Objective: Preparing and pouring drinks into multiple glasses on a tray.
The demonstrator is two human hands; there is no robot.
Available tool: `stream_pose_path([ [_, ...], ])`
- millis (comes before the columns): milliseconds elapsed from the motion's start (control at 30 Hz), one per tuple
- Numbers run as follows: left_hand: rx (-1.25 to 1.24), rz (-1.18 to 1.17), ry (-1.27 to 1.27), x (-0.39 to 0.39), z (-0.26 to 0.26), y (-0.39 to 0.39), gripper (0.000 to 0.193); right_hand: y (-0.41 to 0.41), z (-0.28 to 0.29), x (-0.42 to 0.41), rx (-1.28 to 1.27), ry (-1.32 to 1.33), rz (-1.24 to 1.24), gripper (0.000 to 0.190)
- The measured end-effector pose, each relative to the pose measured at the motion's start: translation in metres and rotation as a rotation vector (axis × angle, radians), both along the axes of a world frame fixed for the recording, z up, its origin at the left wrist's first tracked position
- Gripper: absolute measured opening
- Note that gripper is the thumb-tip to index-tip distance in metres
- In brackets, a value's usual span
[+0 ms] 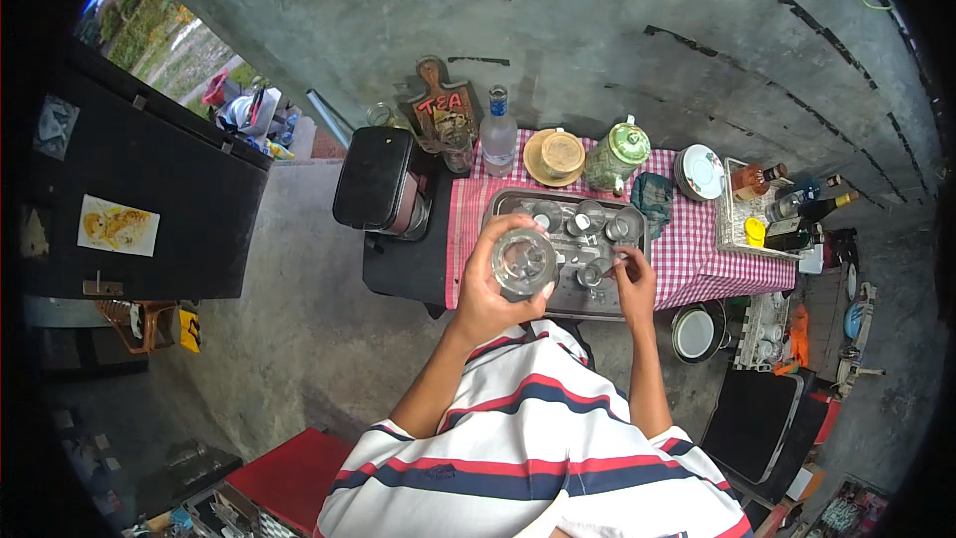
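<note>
My left hand (478,280) is wrapped around a clear glass vessel (523,261), held above the tray with its round end facing up at me. My right hand (635,276) reaches over the tray's right side, thumb and fingertips close together by the rim of a small clear glass (591,273). Whether they grip that rim cannot be made out. More clear glasses stand along the tray's far side: one at the left (547,215), one in the middle (588,217), one at the right (626,226). The metal tray (571,311) lies on a checked cloth (691,269).
Behind the tray are a frosted bottle (499,134), a wooden cup on a saucer (562,153), a green enamel pot (618,153) and stacked plates (702,172). A dark cloth (652,198) touches the tray's right corner. A basket (736,228) holds bottles; a black-lidded container (373,179) stands left.
</note>
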State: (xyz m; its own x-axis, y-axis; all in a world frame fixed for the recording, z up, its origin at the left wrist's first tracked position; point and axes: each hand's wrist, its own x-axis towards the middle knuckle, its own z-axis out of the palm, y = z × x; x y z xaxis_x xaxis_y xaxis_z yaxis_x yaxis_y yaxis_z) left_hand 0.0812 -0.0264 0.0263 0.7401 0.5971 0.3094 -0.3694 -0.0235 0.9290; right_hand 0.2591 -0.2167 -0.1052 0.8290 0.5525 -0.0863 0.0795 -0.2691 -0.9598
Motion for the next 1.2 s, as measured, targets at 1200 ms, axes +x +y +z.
stream_pose_path([
  [1200,-0.32,-0.1,0.181,-0.015,-0.064,0.098,0.061,0.231,-0.031,0.031,0.005,-0.185,0.268,0.045],
])
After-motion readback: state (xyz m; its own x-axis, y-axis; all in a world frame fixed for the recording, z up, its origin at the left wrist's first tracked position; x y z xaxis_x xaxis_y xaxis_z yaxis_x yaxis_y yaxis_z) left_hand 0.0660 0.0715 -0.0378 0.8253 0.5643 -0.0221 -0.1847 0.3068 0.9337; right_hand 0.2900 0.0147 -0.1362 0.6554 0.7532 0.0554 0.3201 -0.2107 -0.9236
